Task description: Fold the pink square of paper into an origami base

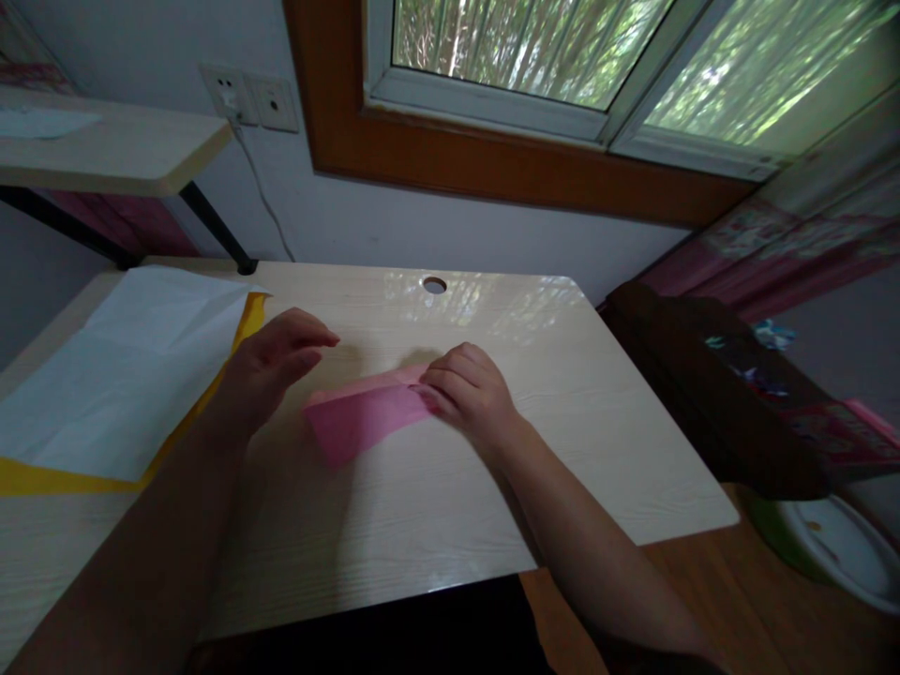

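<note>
Your right hand (468,389) pinches the pink paper's (362,422) right end over the table (597,469); grip lightly to avoid creases. Your left hand (277,356), thumb and fingers apart, hovers free near its left end.

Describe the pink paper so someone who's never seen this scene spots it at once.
Start at the pale desk below the window. Near its middle, between the open left hand and the right hand touching its right end, lies the pink paper. It's a narrow pink strip, unlike the much larger white sheet over yellow at left.
</note>
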`<control>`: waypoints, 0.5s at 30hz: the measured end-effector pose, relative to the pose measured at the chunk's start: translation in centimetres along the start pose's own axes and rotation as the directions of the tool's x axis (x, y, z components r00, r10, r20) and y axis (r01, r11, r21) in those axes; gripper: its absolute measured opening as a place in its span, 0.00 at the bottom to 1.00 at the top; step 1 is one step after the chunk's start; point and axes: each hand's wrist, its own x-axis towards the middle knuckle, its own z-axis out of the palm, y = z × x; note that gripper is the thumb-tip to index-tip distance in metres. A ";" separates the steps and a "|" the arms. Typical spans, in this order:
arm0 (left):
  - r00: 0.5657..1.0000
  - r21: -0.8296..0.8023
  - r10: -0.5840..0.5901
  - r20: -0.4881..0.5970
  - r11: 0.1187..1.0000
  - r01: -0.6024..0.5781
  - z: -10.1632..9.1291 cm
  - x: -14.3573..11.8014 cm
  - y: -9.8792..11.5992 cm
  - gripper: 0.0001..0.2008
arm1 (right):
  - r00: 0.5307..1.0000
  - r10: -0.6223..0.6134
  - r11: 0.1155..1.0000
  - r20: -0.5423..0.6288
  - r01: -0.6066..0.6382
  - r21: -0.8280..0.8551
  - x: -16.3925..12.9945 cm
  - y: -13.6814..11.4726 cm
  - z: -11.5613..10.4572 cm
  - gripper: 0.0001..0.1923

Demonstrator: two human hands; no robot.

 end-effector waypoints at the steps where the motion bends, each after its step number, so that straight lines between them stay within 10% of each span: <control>1: 0.998 -0.028 0.048 0.030 0.999 -0.047 0.0 -0.1 0.4 0.16 | 1.000 0.006 1.000 -0.007 -0.006 -0.006 0.0 0.1 0.0 0.03; 15: 0.947 0.318 0.170 0.274 0.913 -0.256 2.2 0.2 1.0 0.08 | 0.995 0.083 0.995 0.054 -0.080 -0.054 -0.4 0.9 0.3 0.06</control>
